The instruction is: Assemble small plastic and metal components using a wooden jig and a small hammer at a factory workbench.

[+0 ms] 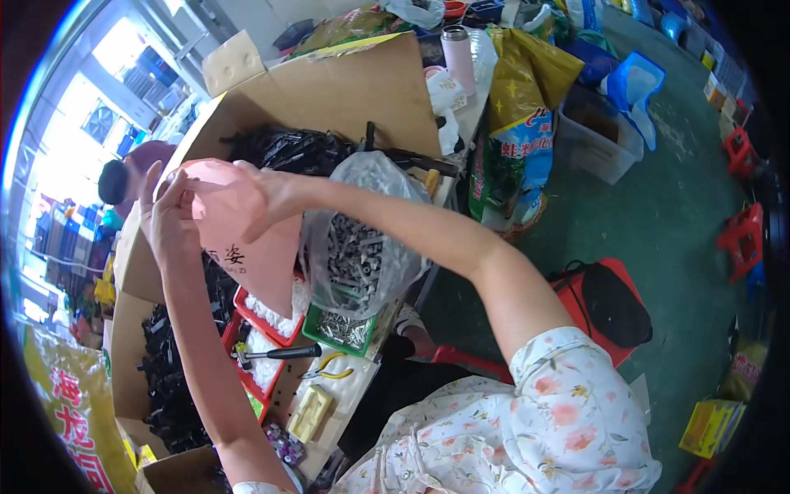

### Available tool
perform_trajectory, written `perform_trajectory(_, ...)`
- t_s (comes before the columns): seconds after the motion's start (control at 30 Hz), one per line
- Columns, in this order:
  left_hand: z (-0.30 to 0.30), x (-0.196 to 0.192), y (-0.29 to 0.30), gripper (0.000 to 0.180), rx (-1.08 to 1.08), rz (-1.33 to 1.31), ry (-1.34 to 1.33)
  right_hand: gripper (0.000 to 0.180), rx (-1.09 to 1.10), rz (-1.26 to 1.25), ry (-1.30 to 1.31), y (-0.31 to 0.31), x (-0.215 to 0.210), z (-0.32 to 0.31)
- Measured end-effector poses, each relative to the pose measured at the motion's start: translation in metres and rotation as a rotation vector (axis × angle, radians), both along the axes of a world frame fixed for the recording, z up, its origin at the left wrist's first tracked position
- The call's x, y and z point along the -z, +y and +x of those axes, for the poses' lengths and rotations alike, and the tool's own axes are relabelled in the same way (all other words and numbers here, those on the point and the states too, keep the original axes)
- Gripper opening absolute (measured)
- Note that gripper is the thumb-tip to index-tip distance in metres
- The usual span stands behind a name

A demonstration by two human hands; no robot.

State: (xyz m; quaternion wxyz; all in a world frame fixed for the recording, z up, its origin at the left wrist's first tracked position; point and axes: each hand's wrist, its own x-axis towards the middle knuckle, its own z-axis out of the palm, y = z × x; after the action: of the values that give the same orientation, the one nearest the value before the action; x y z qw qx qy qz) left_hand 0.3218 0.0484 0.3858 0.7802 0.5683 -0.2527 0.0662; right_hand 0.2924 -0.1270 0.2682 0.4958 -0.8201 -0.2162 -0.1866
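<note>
Left hand (167, 221): fingers curled against the left edge of a pink bag (239, 230), pinching its upper rim. Right hand (267, 193): fingers closed over the bag's top from the right side, gripping it. The bag hangs between both hands, raised above the worktable, its lower part tapering down toward a red tray (265, 329) of white parts.

Just right of the bag stands a clear plastic sack (362, 247) of grey metal pieces, over a green tray (346, 333). Below lie a hammer (276, 353), yellow-handled pliers (329, 370) and a yellow block (309, 412). Behind the hands, a large cardboard box (346, 90) holds black parts.
</note>
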Motion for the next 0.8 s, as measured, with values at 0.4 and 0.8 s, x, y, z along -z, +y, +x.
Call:
perform_trajectory(0.4,-0.100,-0.073,-0.010,0.043,-0.274,0.581,-0.761,0.018,0.340,0.168,-0.399,-0.029,-0.057,-0.071)
perform_trajectory(0.8,-0.115,-0.014,0.095,0.050,-0.276,0.823,-0.592,0.027,0.776,0.028,-0.288,-0.278,-0.050,-0.219)
